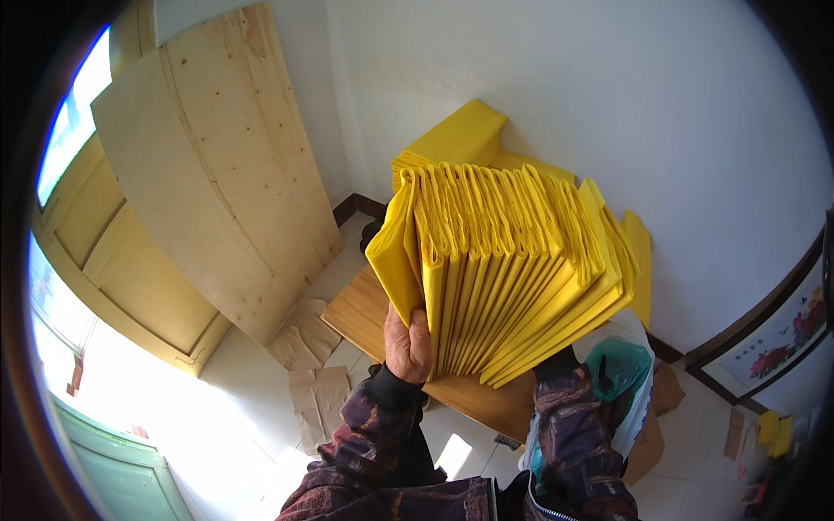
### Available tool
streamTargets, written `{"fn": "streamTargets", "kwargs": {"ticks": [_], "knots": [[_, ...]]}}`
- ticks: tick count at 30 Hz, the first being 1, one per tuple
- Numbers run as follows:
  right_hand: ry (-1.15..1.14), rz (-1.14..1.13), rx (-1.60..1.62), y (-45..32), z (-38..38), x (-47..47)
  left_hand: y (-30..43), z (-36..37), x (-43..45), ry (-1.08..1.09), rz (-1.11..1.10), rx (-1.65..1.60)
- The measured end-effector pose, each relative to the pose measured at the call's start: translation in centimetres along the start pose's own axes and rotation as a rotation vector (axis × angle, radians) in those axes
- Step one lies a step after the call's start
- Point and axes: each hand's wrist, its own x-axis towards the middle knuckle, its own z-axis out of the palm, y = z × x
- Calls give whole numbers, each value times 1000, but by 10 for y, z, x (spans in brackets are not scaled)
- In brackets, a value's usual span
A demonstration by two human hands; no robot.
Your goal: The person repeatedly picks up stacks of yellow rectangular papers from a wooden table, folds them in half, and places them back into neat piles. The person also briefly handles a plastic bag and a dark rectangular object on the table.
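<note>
A thick row of folded yellow cloth pieces (495, 273) fans out before me, folded edges towards me and layered ends upward. At its lower left, my left hand (408, 342) grips the outermost pieces, thumb pressed along the near side. The right sleeve (567, 417) reaches under the row's right side, and my right hand is hidden behind the cloth. Behind the held row, another pile of folded yellow cloth (456, 137) rises against the wall. More yellow cloth (638, 267) shows at the right. Below my hands is a brown wooden tabletop (485, 400), partly covered from view.
A large plywood board (221, 169) leans at the left, near a panelled door (143, 260). Flattened brown paper (319, 400) lies on the tiled floor. Right of the table stands a white plastic bag (642, 384) with a green bag (619, 365). A framed flower picture (769, 345) leans against the wall.
</note>
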Motion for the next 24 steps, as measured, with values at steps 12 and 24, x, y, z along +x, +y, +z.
{"fn": "streamTargets", "kwargs": {"ticks": [12, 24], "knots": [[7, -6, -1, -1, 1, -3, 10, 7, 2, -88, -13, 81], [0, -8, -10, 0, -1, 0, 4, 12, 9, 37, 108, -33]]}}
